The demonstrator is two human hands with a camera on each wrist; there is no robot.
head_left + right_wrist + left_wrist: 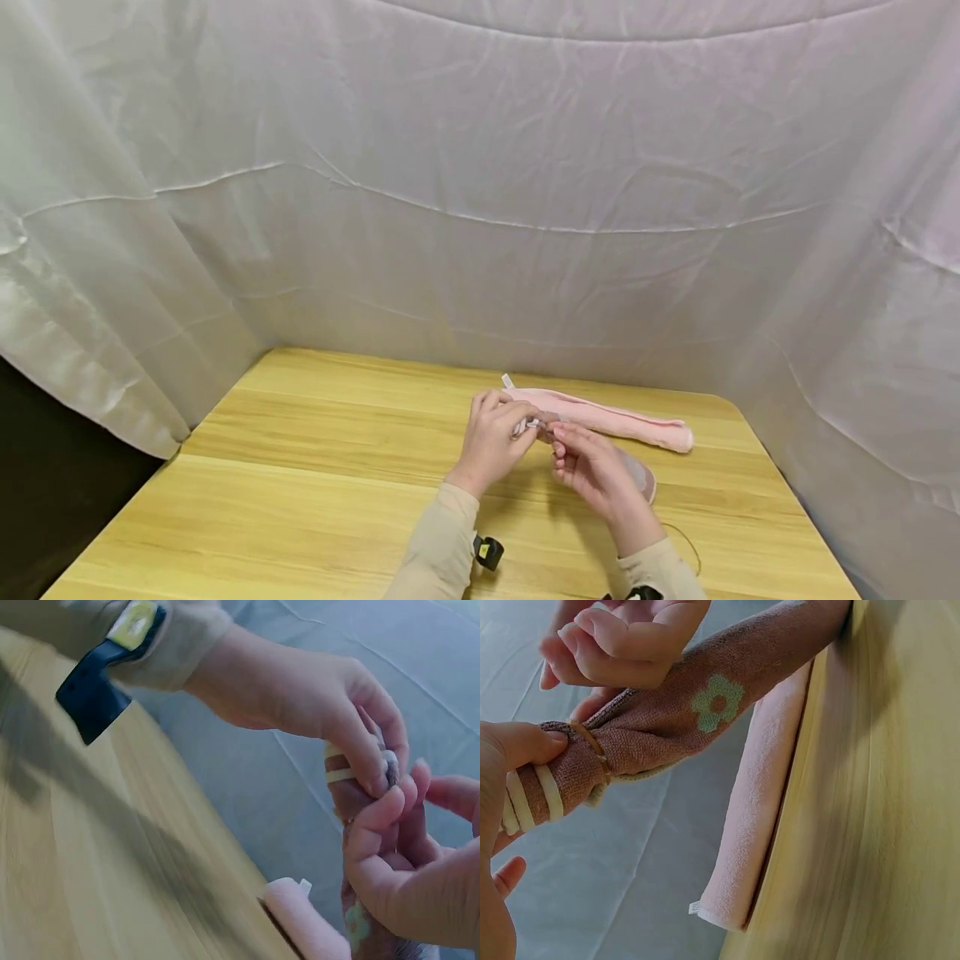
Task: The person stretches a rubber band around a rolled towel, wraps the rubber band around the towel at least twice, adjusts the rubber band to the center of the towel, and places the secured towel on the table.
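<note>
A rolled brown towel point(660, 727) with a green flower and pale stripes is held slantwise above the table. My left hand point(491, 437) grips it by its striped end, thumb pressed on top. A thin tan rubber band point(592, 746) circles the roll just beyond that thumb, gathering the cloth into creases. My right hand point(596, 471) has its fingers curled at the far side of the roll, pinching right by the band, close to my left fingertips; the pinched spot is partly hidden. Behind both hands lies a rolled pink towel point(607, 415) with a white tag.
Another thin rubber band point(688, 542) lies on the wooden table point(300, 483), near the right forearm. Grey-white curtains point(487, 283) hang around the back and sides. A small black camera point(489, 552) is strapped at the left wrist.
</note>
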